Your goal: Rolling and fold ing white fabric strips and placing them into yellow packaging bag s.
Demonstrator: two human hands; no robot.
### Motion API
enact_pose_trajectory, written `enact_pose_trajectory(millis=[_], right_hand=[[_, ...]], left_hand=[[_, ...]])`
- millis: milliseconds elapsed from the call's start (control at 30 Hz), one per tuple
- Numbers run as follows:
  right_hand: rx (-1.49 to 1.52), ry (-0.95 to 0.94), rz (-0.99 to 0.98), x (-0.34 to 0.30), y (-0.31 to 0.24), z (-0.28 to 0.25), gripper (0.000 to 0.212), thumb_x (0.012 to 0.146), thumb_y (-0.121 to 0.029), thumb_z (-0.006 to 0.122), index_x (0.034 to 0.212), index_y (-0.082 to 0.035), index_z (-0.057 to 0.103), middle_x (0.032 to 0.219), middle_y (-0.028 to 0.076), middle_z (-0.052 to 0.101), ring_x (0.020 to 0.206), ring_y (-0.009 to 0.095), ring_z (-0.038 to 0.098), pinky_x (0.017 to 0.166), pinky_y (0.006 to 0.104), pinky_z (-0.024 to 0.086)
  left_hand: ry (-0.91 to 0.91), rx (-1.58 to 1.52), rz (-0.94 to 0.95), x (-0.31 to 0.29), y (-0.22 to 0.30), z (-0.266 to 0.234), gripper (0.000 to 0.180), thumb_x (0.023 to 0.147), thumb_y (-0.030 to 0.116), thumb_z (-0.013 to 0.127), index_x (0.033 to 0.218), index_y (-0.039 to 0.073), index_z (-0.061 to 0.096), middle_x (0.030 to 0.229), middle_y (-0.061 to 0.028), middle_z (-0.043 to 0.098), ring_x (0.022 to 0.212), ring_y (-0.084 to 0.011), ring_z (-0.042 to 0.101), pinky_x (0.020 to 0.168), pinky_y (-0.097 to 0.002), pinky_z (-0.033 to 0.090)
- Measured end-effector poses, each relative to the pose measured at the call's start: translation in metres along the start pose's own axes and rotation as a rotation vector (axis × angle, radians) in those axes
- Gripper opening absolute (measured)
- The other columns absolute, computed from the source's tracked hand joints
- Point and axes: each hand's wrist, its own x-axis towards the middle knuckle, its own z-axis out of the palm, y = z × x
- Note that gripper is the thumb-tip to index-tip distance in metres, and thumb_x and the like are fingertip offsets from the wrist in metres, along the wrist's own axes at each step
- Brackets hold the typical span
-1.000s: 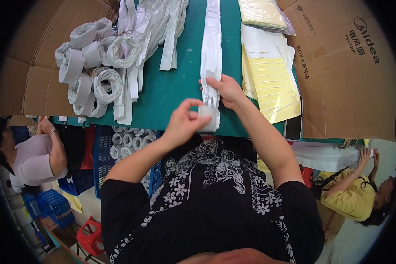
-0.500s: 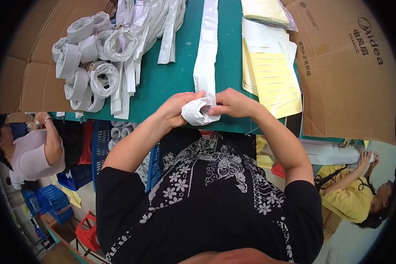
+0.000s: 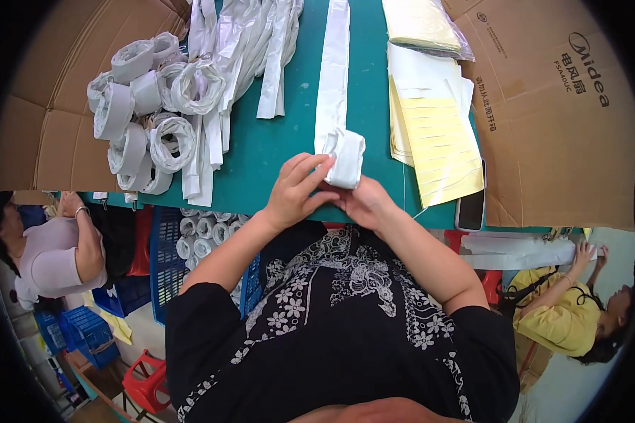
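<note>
A flat white plastic strip [image 3: 333,70] runs from the far edge of the green table toward me, and its near end is wound into a thick roll [image 3: 348,161]. My left hand [image 3: 294,189] is at the roll's left side, its bent fingertips on the roll's edge and its thumb reaching toward my other hand. From the near right, my right hand [image 3: 367,203] grips the bottom of the roll, with its fingers partly hidden beneath. The roll stands tilted up, with its broad outer face showing.
Finished white rolls [image 3: 127,99] are piled at the left beside loose white strips [image 3: 243,49]. Slitted yellow sheets [image 3: 441,148] and a phone [image 3: 470,204] lie right. Cardboard walls [image 3: 536,141] flank the green table [image 3: 261,162]. A blue crate [image 3: 166,261] holds more rolls. Two people work at the sides.
The roll has turned from showing its open centre to showing its outer face, and sits slightly farther right. My right hand has moved from the strip's right side to beneath the roll.
</note>
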Motion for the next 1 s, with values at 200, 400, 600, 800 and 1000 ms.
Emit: enact_pose_trajectory(millis=[200, 400, 600, 800, 1000], right_hand=[[0.154, -0.033, 0.09, -0.002, 0.005, -0.003, 0.028, 0.096, -0.024, 0.039, 0.117, -0.009, 0.049, 0.107, 0.005, 0.056, 0.094, 0.016, 0.055, 0.088, 0.0345, 0.046], [0.214, -0.029, 0.116, -0.003, 0.011, 0.013, 0.029, 0.095, -0.027, 0.041, 0.117, -0.01, 0.049, 0.106, 0.005, 0.056, 0.095, 0.016, 0.055, 0.092, 0.0366, 0.043], [0.309, -0.185, 0.09, 0.001, 0.01, -0.005, 0.036, 0.095, -0.029, 0.038, 0.124, -0.007, 0.045, 0.115, 0.009, 0.054, 0.104, 0.02, 0.055, 0.095, 0.0393, 0.042], [0.035, -0.281, -0.191, 0.013, -0.028, -0.011, 0.058, 0.078, 0.004, 0.058, 0.131, -0.006, 0.035, 0.119, 0.011, 0.052, 0.109, 0.022, 0.054, 0.092, 0.0364, 0.045], [-0.52, -0.177, -0.362, 0.003, -0.041, -0.007, 0.044, 0.078, -0.001, 0.059, 0.119, -0.001, 0.045, 0.105, 0.007, 0.06, 0.094, 0.014, 0.059, 0.082, 0.0286, 0.048]], left_hand=[[0.009, -0.086, 0.072, 0.0, -0.005, 0.002, 0.045, 0.063, 0.011, 0.073, 0.105, 0.002, 0.059, 0.11, -0.0108, 0.059, 0.103, -0.0297, 0.054, 0.087, -0.0376, 0.044], [0.118, -0.068, -0.056, -0.007, -0.006, 0.006, 0.044, 0.061, 0.009, 0.072, 0.102, 0.002, 0.059, 0.107, -0.0103, 0.059, 0.099, -0.0295, 0.055, 0.086, -0.0382, 0.044], [0.018, -0.056, 0.168, -0.013, -0.009, -0.002, 0.03, 0.058, 0.007, 0.071, 0.086, 0.003, 0.063, 0.099, -0.0067, 0.061, 0.098, -0.0269, 0.057, 0.081, -0.0396, 0.045], [-0.088, -0.277, -0.022, -0.008, 0.009, -0.007, 0.018, 0.066, 0.009, 0.072, 0.08, 0.003, 0.064, 0.082, -0.0064, 0.063, 0.086, -0.0261, 0.061, 0.078, -0.0371, 0.046], [-0.114, -0.869, -1.027, 0.025, 0.012, -0.009, 0.025, 0.081, 0.024, 0.066, 0.078, -0.001, 0.067, 0.072, -0.0055, 0.065, 0.071, -0.0118, 0.061, 0.061, -0.0238, 0.046]])
